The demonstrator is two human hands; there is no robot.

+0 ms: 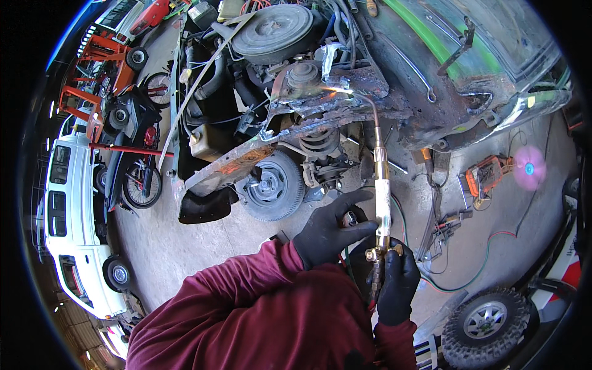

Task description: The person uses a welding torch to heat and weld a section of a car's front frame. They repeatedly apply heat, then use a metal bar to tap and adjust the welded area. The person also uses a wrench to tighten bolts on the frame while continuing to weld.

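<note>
Two black-gloved hands work around a gas welding torch with a pale handle and brass fittings. Its bent copper tip points at the rusty inner fender of a stripped vehicle front, where a small bright orange glow shows. My right hand is closed around the torch's base, fingers at the brass valve knobs. My left hand is curled beside the handle, thumb against or very close to it. Within its fingers is a small dark cylinder with a metallic end, its kind unclear. The left palm is hidden.
A wheel lies beneath the fender, beside a coil spring. To the right are an orange tool-like fan with spinning blades, red and green hoses, and a knobby tyre. A motorcycle and white van stand left.
</note>
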